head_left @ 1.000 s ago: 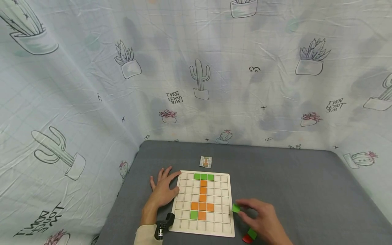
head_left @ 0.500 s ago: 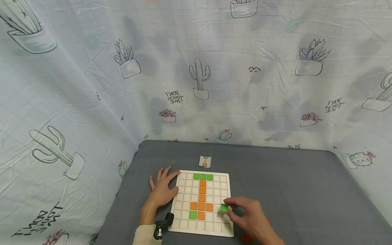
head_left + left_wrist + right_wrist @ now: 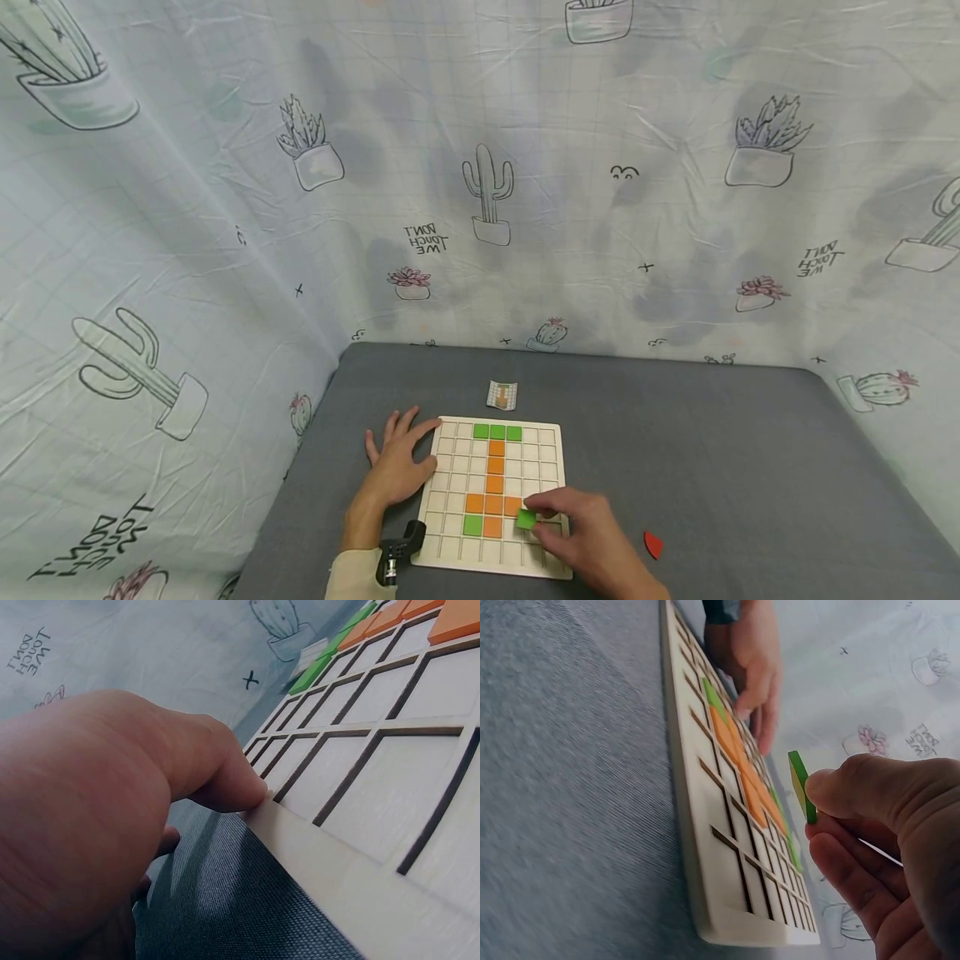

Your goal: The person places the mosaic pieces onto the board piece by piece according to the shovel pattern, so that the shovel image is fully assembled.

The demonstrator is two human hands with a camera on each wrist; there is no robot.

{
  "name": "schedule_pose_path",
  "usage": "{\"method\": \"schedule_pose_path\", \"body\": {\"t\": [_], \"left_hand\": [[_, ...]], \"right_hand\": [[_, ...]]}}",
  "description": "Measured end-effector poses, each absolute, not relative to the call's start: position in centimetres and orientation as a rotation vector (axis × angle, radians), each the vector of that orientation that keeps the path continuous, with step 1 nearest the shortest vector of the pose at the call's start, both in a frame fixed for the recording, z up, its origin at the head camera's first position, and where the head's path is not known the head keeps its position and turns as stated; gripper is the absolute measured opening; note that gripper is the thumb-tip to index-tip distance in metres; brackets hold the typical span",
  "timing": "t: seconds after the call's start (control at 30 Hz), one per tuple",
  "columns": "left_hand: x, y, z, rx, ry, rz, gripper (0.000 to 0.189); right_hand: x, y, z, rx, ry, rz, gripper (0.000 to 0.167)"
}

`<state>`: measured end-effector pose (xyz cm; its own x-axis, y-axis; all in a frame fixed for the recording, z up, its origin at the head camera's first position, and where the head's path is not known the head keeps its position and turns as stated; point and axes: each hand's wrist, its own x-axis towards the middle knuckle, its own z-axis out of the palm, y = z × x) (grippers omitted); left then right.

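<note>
In the head view, a pale wooden grid board (image 3: pixel 525 560) lies on the table. Orange square tiles (image 3: pixel 495 484) fill a column and crossbar in it, with green tiles (image 3: pixel 497 432) in the top row and one green tile (image 3: pixel 472 524) lower left. My right hand (image 3: pixel 581 533) pinches a green square tile (image 3: pixel 527 519) between thumb and fingers, over the lower part of the grid just right of the orange ones; the right wrist view shows this tile (image 3: pixel 801 787) edge-on above the board. My left hand (image 3: pixel 400 471) has its fingers spread, thumb and index finger touching the board's left edge.
Beyond the board lies a small patterned card (image 3: pixel 502 396) showing a similar grid. A red curved-edge piece (image 3: pixel 653 545) rests on the grey table (image 3: pixel 712 467) right of my right hand. A cactus-print cloth (image 3: pixel 570 208) hangs behind.
My right hand has carried the pinched green tile leftward, from beside the board's right edge to over the grid. A red piece at right has come into view. My left hand stays in place.
</note>
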<state>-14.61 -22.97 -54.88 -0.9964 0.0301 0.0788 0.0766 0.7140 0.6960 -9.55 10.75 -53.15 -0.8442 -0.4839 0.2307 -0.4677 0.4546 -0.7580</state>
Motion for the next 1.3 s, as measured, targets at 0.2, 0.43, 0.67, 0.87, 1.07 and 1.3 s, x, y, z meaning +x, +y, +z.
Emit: {"method": "schedule_pose_path", "body": {"t": [0.2,0.43,0.67,0.87,1.07,1.3], "left_hand": [[-14.6,-23.0,-54.8,-0.090,-2.852,-1.173,0.062],[-14.6,-23.1,-54.9,-0.099,-2.849,-1.181,0.062],[-14.7,-23.1,-55.0,-0.093,-2.857,-1.168,0.062],[-14.7,-23.1,-55.0,-0.100,-2.849,-1.173,0.062],[-14.6,-23.0,-54.9,-0.103,-2.844,-1.178,0.062],[-14.6,-23.0,-54.9,-0.101,-2.843,-1.174,0.062]], "right_hand": [[-9.6,9.9,-53.9,-1.019,2.684,-1.371,0.030],[-9.6,9.4,-53.8,-1.005,2.667,-1.266,0.030],[-9.6,9.0,-54.2,-1.004,2.660,-1.214,0.030],[-9.6,8.6,-54.6,-1.116,2.748,-1.174,0.031],[-9.6,8.2,-54.0,-1.035,2.749,-1.057,0.029],[-9.4,8.1,-54.1,-1.019,2.765,-1.050,0.031]]}}
